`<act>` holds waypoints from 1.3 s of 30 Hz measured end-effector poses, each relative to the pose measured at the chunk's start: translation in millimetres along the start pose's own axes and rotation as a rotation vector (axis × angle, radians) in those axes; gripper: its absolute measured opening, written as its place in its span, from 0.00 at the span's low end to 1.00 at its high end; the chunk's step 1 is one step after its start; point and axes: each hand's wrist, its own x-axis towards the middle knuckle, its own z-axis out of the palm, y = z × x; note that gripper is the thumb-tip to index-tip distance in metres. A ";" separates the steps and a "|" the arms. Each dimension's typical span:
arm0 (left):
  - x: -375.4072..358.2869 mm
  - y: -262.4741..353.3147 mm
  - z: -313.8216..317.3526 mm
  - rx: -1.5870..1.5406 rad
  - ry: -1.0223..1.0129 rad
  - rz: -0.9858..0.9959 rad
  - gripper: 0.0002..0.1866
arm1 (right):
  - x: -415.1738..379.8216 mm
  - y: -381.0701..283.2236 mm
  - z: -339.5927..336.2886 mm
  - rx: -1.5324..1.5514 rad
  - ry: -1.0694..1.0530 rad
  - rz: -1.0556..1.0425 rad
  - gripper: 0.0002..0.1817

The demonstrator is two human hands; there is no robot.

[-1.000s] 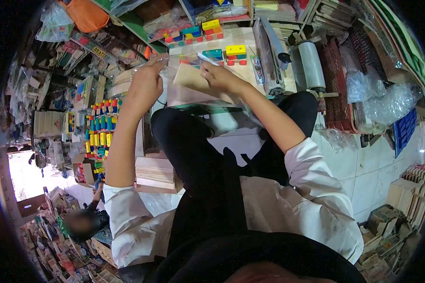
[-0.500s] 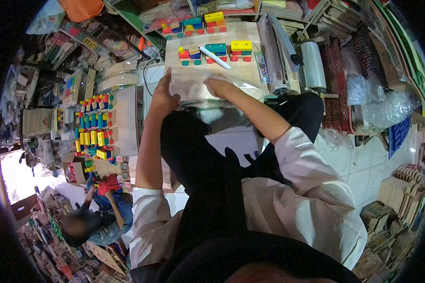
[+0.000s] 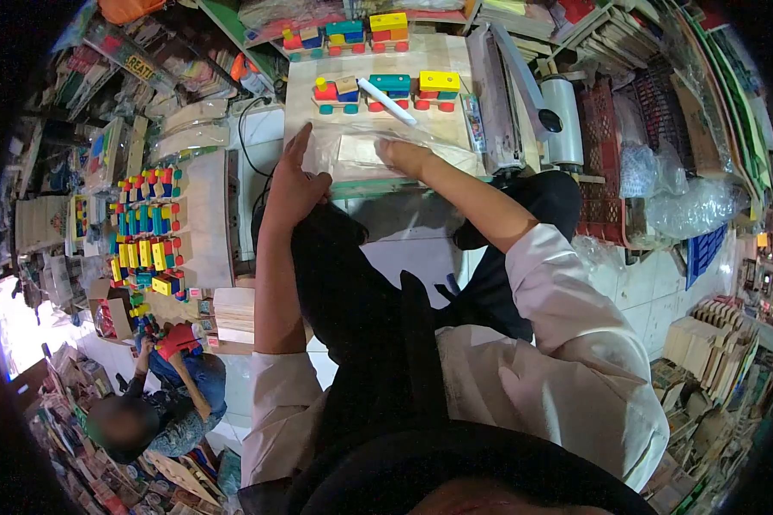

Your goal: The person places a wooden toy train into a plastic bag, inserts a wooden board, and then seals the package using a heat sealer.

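Note:
A clear plastic bag point(image 3: 442, 157) lies across the near part of the wooden tabletop. Under or inside it shows a pale flat rectangle point(image 3: 356, 151). At the bag's left edge is my left hand point(image 3: 296, 184), its index finger stretched forward and the thumb apart. My right hand point(image 3: 406, 160) has its fingers curled on the plastic at the rectangle's right side. Just beyond stands a toy train point(image 3: 390, 83) of red, blue, green and yellow blocks, with a white stick-like piece point(image 3: 386, 101) leaning over it. Behind it is a second toy train point(image 3: 345, 36).
A long sealer-like device point(image 3: 500, 103) and a plastic film roll point(image 3: 563, 120) flank the tabletop's right side. Left, a low table point(image 3: 208, 219) carries several toy trains, and a person point(image 3: 180, 378) sits near it. A red crate point(image 3: 599, 163) stands farther right.
The pale rectangle under the plastic now shows clearly beside my right hand. Both hands keep nearly the same places, while the whole view has shifted slightly.

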 end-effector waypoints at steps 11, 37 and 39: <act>23.6 -55.0 24.1 -0.240 0.149 0.218 0.36 | -13.1 -33.7 -70.2 0.170 -0.393 -0.282 0.22; -7.3 -16.5 -10.3 -0.705 0.438 0.614 0.39 | -79.1 -41.8 57.6 0.327 0.266 0.090 0.43; -10.7 -9.2 -17.3 -0.756 0.469 0.667 0.39 | -62.6 -25.4 96.8 0.797 0.230 0.207 0.23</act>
